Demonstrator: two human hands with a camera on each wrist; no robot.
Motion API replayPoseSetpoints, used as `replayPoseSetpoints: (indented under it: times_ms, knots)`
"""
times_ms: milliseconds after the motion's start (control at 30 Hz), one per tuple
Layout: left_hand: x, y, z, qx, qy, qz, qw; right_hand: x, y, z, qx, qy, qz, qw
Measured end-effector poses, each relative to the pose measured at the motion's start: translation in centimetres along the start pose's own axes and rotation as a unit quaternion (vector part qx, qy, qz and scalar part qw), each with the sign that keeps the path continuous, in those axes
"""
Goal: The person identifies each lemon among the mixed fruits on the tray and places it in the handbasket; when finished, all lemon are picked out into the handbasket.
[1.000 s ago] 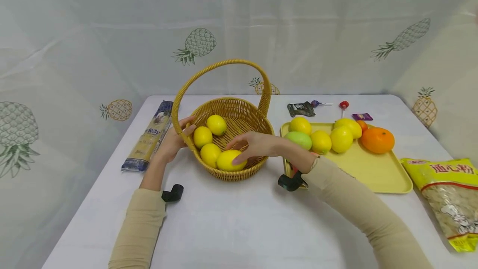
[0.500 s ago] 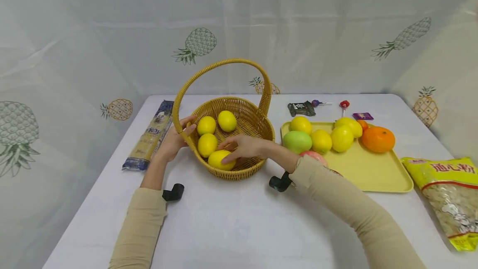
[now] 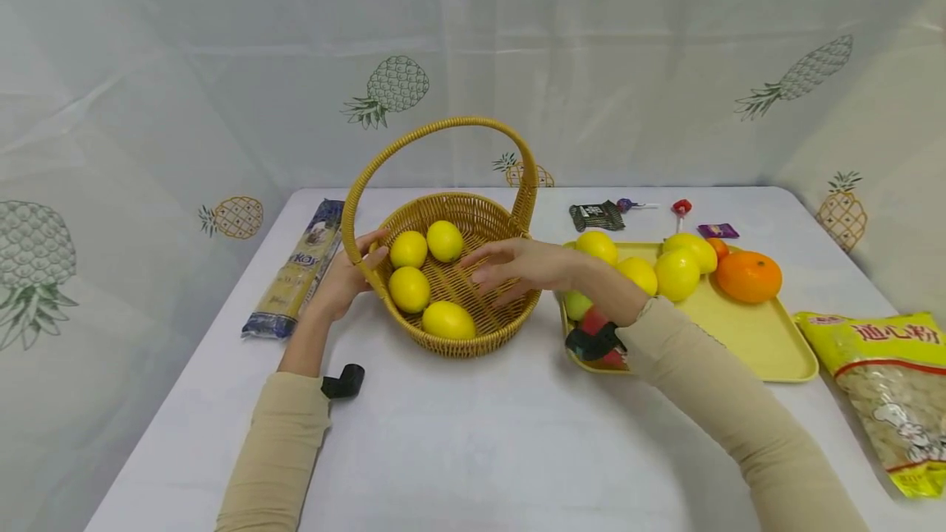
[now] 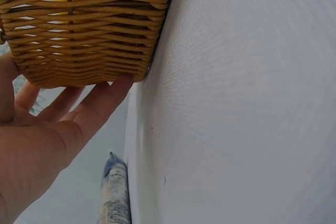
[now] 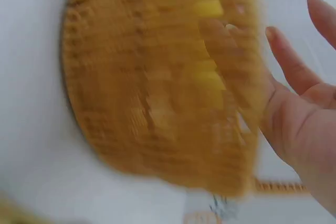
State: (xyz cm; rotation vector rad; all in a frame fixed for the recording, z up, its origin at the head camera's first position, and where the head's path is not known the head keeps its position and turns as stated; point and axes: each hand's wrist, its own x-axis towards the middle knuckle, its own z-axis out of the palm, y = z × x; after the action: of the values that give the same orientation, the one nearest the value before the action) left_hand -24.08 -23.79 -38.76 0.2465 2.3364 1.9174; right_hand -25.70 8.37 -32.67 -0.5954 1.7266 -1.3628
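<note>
The wicker basket [image 3: 473, 343], with its tall arched handle [image 3: 443, 126], stands on the white table. Several lemons [image 3: 448, 320] lie inside, mostly toward its left and near side. My left hand [image 3: 345, 279] touches the basket's left side by the foot of the handle; in the left wrist view its fingers [image 4: 100, 106] lie fairly straight against the outer wall. Over the basket's right part hovers my right hand [image 3: 528, 265], fingers spread and holding nothing. The right wrist view is blurred, with that hand [image 5: 302, 108] beyond the basket wall [image 5: 142, 93].
A yellow tray [image 3: 739, 347] on the right bears lemons, a large orange [image 3: 748, 277], and other fruit partly behind my right arm. Sweets [image 3: 597, 215] lie behind it. A pasta bag [image 3: 894, 392] is at far right, a noodle packet [image 3: 296, 269] at left.
My right hand has let go of a lemon at the basket's near side and drawn back right. The lemons inside have shifted slightly. The left hand has stayed in place.
</note>
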Motion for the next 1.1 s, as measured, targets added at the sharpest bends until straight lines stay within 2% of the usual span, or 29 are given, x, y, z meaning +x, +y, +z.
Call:
replayPoseSetpoints:
  times_ms: [133,333,500,633,767,933,1033,1100]
  knots:
    - [0.0,-0.1,0.1,-0.006,0.002,0.001,1.0000,-3.1,0.1,-2.8,0.016,0.032,-0.036,0.999]
    - [0.0,-0.1,0.1,-0.004,0.000,0.001,1.0000,-9.1,1.5,-6.7,0.033,0.103,-0.078,0.991]
    - [-0.1,-0.1,0.1,0.003,0.002,-0.003,1.0000,-13.8,3.7,-9.0,0.035,0.140,-0.110,0.983]
    - [-0.1,0.0,0.2,0.002,0.000,-0.002,1.0000,-16.6,6.2,-10.4,0.048,0.171,-0.138,0.974]
    - [-0.1,-0.1,0.2,0.006,0.000,-0.003,1.0000,-18.8,8.7,-11.3,0.098,0.183,-0.171,0.963]
    - [-0.1,-0.1,0.3,0.010,0.000,-0.005,0.9999,-21.0,10.9,-11.3,0.123,0.216,-0.166,0.954]
    - [-0.1,0.0,0.2,0.009,0.001,-0.002,1.0000,-21.9,11.9,-11.2,0.149,0.223,-0.178,0.947]
    - [-0.1,0.0,0.2,0.009,0.002,0.000,1.0000,-22.2,12.3,-11.1,0.143,0.238,-0.172,0.945]
